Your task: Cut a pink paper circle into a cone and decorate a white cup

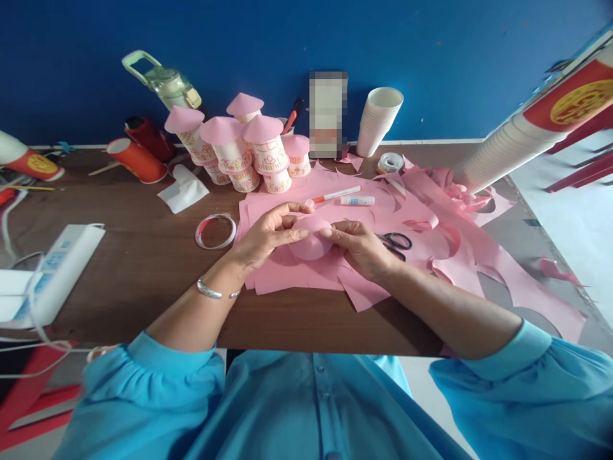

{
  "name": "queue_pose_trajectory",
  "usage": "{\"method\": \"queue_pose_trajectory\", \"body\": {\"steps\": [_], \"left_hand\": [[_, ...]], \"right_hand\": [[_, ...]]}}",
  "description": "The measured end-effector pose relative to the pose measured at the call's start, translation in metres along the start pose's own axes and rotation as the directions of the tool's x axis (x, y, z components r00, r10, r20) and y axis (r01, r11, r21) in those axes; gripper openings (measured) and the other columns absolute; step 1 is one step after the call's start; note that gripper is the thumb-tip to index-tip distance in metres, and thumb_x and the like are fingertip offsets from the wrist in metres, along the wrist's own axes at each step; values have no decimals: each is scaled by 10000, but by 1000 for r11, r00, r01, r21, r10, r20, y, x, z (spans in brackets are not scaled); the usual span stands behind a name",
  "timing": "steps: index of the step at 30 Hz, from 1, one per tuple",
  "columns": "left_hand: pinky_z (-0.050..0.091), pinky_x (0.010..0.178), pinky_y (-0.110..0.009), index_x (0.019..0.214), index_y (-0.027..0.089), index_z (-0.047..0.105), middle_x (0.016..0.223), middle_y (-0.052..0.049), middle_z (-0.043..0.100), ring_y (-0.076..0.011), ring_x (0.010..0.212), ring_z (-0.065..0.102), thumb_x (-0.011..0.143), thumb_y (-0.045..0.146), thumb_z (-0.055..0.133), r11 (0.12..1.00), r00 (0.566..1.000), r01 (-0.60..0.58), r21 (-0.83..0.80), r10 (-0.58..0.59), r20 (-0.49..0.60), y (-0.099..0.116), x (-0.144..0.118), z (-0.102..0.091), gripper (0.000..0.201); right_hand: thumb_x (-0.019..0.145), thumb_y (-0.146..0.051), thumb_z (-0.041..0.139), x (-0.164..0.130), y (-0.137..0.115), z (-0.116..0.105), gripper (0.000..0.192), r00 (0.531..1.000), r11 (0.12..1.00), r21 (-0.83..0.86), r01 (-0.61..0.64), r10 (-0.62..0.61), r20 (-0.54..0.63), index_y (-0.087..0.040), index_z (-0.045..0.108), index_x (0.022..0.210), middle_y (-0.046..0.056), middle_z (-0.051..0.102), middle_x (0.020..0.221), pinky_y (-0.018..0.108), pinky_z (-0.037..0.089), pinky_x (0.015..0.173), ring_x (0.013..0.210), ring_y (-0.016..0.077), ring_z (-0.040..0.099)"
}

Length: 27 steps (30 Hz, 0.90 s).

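both hands [313, 239] hold a pink paper cone [310, 237] over the brown table [143, 255], blue wall [287, 38] behind.

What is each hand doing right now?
Left hand: closed on the pink paper cone.
Right hand: fingers pinching the same cone's other side.

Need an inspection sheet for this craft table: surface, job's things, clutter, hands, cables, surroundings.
Surface: brown table, partly under pink paper sheets.
Job's things: pink paper cone held between both hands.
Clutter: scissors, marker, glue tube, tape roll, tape ring, decorated cup houses, cup stack.
Hands: left hand and right hand both grip the cone.
Cables: white cords by power strip.
Surroundings: blue wall, green bottle.
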<state>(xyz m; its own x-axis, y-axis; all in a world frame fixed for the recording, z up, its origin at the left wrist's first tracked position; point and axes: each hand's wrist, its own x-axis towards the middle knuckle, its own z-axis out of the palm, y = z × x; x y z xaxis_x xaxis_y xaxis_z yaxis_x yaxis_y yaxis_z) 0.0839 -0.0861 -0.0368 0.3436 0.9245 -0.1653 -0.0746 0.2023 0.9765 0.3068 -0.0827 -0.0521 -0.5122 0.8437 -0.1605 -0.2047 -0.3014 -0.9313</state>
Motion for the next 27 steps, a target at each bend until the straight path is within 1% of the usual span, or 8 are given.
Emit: {"method": "queue_pose_trajectory", "body": {"steps": [2, 4, 8, 11, 15, 18, 23, 27], "left_hand": [[518, 903, -313, 1245, 234, 691, 1086, -43, 782, -189, 967, 727, 767, 355, 900, 1000, 1000, -8, -3, 8, -4, -2, 1, -1, 536], [513, 913, -320, 1246, 233, 691, 1091, -43, 781, -196, 978, 727, 767, 358, 899, 1000, 1000, -14, -15, 14, -3, -3, 2, -1, 537], [519, 910, -332, 1260, 216, 672, 1065, -53, 785, -213, 979, 727, 789, 351, 886, 1000, 1000, -15, -14, 15, 11, -3, 1, -1, 534], [527, 916, -332, 1275, 222, 665, 1089, -58, 786, -207, 976, 731, 807, 332, 875, 1000, 1000, -17, 9, 17, 23, -4, 1, -2, 524], [527, 919, -313, 1260, 220, 675, 1108, -57, 786, -201, 1007, 732, 805, 331, 880, 999, 1000, -16, -34, 17, 23, -5, 3, -2, 512], [532, 870, -300, 1233, 210, 675, 1077, -53, 792, -189, 949, 734, 783, 335, 894, 994, 1000, -1, -105, 1, -3, -4, 4, -1, 516], [526, 788, -285, 1183, 191, 686, 1029, -54, 790, -178, 862, 714, 754, 363, 907, 992, 997, 0, -124, -10, -79, 0, 5, 0, 512], [508, 759, -269, 1158, 184, 704, 1010, -58, 787, -175, 851, 700, 772, 394, 885, 991, 994, -5, -133, -10, -109, -2, 7, -1, 476]], "right_hand": [[798, -647, 827, 0, -1, 2, 503, 1000, 997, 74, 12, -11, -16, -178, 669, 704, -9, 603, 692, 301, 430, 695, 691, 142, 526], [793, -673, 818, 0, -1, 3, 528, 999, 994, 103, 22, -19, -27, -181, 652, 694, -12, 592, 676, 297, 436, 693, 686, 142, 527], [733, -580, 902, 1, 1, 2, 467, 999, 999, 41, -21, 19, 39, -164, 689, 755, -11, 633, 711, 283, 418, 697, 697, 133, 534], [691, -529, 940, 1, 3, 1, 442, 998, 999, -3, -48, 48, 47, -163, 708, 778, -11, 647, 718, 294, 434, 727, 711, 140, 553], [742, -573, 896, 1, 2, 1, 455, 999, 999, 24, -27, 26, 34, -164, 696, 759, -10, 634, 719, 296, 430, 727, 712, 139, 546], [806, -614, 830, 2, 1, -1, 476, 1000, 998, 54, 10, -10, 1, -167, 679, 746, -4, 629, 731, 291, 422, 720, 729, 141, 547], [727, -527, 906, 4, 3, -4, 414, 999, 1000, -19, -4, 3, -39, -163, 722, 799, -10, 648, 736, 277, 392, 702, 707, 123, 528], [755, -515, 880, 5, 4, -6, 390, 999, 1000, -25, -5, 4, -51, -164, 711, 760, -8, 643, 714, 277, 397, 689, 693, 119, 537]]}}
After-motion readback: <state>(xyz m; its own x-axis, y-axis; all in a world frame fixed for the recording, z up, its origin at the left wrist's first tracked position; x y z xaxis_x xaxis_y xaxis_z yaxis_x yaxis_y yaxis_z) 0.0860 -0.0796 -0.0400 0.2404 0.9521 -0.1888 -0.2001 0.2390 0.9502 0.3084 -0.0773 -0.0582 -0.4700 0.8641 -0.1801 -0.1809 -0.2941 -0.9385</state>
